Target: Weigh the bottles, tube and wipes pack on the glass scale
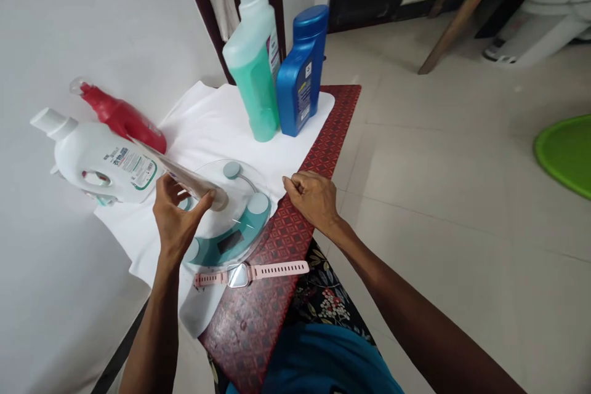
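My left hand [178,215] is closed round a clear, tapered bottle-like object [184,173], held tilted over a round glass scale [235,215] with teal pads. My right hand [311,197] rests in a loose fist at the edge of the white cloth [207,123], right of the scale; I cannot see anything in it. A pink-strapped smartwatch [244,273] lies just in front of the scale. Behind the left hand lie a white detergent jug [99,160] and a red bottle [120,116].
A green-filled clear bottle [255,68] and a blue bottle [302,74] stand at the back of the cloth. The red patterned tabletop [277,258] ends at its right edge over a tiled floor. A green mat [566,151] lies far right. A white wall is at left.
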Demonstrator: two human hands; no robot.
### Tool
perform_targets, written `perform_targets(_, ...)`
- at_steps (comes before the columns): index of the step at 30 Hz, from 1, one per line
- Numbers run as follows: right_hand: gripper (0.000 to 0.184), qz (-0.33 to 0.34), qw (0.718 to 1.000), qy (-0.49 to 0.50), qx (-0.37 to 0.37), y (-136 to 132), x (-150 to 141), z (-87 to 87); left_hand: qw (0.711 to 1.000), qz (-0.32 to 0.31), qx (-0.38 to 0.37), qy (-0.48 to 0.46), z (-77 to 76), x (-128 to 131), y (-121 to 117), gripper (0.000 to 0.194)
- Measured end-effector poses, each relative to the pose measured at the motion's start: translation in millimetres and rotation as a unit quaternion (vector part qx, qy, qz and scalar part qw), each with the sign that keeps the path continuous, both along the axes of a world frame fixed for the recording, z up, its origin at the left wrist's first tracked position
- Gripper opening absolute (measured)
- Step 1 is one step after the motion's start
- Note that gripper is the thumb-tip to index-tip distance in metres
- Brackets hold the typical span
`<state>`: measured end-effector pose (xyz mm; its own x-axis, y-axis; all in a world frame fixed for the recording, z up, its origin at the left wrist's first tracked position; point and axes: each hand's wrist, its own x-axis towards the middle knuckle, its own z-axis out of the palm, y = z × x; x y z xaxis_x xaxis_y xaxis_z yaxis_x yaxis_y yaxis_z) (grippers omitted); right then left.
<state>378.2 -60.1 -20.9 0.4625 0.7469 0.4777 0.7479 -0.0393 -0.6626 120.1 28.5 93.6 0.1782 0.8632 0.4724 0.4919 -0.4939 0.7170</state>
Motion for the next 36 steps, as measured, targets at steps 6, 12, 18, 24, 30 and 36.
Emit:
perform_targets(6,0.046,-0.001,1.000,0.027,0.010,-1,1,-0.7,0.998,-0.036,0.024,-0.040,15.9,28,0,0.069)
perform_targets(12,0.045,-0.001,0.998,0.053,0.041,-1,2,-2.2,0.985,-0.165,0.007,-0.052,12.7,113,20,0.072)
perform_targets(18,0.043,-0.002,0.999,0.022,0.027,0,2,-1.3,0.982,-0.185,-0.025,-0.038,-17.1,195,65,0.074)
perform_targets(24,0.045,-0.005,0.999,0.027,0.038,-1,2,-2.3,0.990,-0.139,-0.008,0.002,-22.4,215,76,0.077)
perform_targets(30,0.045,0.011,0.998,0.019,0.051,-5,3,-1.4,0.990,-0.136,-0.046,-0.010,-22.6,203,60,0.084)
perform_targets(36,0.049,0.017,0.998,-0.011,0.058,-5,6,-1.6,0.994,-0.092,-0.039,-0.035,-6.5,152,64,0.095)
